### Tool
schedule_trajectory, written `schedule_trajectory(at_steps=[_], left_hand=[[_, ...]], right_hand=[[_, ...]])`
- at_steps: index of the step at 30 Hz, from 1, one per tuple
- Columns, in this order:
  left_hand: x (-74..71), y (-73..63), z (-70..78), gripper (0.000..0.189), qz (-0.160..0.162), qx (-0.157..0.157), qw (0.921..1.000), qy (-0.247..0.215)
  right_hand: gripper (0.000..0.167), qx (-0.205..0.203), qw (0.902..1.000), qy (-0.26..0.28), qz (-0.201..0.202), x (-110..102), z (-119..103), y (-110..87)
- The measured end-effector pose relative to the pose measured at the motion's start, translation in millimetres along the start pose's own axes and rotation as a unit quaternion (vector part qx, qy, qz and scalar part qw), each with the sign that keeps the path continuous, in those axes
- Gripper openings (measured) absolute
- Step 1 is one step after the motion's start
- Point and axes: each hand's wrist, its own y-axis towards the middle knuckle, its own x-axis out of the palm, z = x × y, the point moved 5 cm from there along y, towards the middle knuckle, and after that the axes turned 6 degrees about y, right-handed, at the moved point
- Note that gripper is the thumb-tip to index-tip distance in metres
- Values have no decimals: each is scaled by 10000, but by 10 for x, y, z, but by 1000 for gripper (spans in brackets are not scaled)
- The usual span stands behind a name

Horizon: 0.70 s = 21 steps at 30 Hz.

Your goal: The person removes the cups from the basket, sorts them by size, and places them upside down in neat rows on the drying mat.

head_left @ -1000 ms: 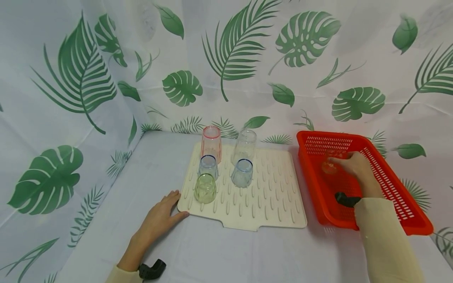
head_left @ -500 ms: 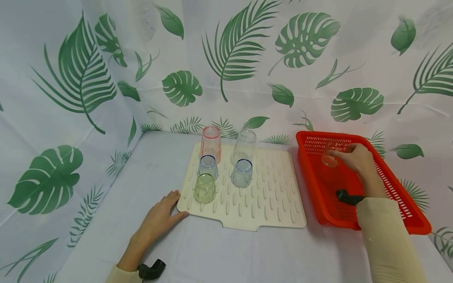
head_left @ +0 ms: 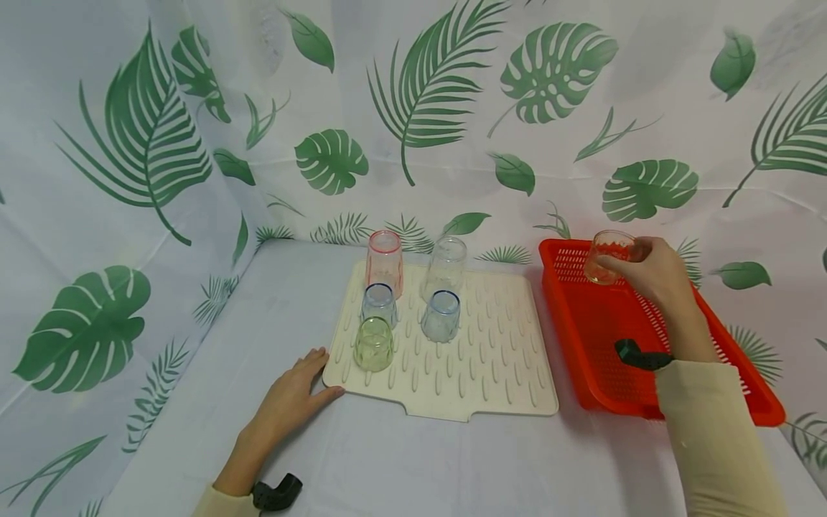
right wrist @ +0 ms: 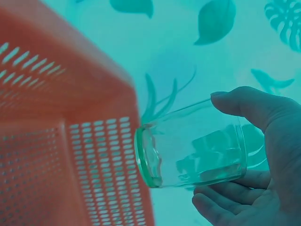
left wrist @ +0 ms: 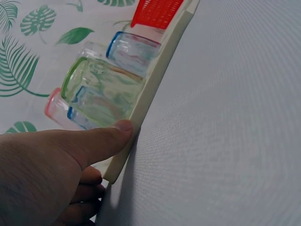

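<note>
In my right hand (head_left: pixel 659 276) I hold a clear drinking glass (head_left: pixel 602 267) above the far end of a red basket (head_left: pixel 575 352). The thumb lies on one side of the glass (right wrist: pixel 202 150) and fingers show on the other in the right wrist view. My left hand (head_left: pixel 287 402) rests at the near left corner of a cream drying mat (head_left: pixel 497 359), thumb (left wrist: pixel 106 141) touching its edge. On the mat stand a green glass (head_left: pixel 374 346), two blue-rimmed glasses, one left (head_left: pixel 380 309) and one right (head_left: pixel 442 317), a pink glass (head_left: pixel 385 266) and a tall clear glass (head_left: pixel 446 267).
The red basket has slotted walls and stands right of the mat. A white cloth (head_left: pixel 388 467) covers the table. Behind and to the left hangs a leaf-printed curtain (head_left: pixel 446 187). Dark devices sit on both wrists.
My right hand has lifted the clear glass from inside the basket up to above its far end. The left hand and the glasses on the mat stay in place.
</note>
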Motion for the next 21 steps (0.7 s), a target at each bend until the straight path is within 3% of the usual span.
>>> schedule_trajectory(at_steps=[21], left_hand=[[5,0,6,72,-62,-69,10000,-5]], right_hand=[[89,-707,9941,359,744,-54,-539,-410]])
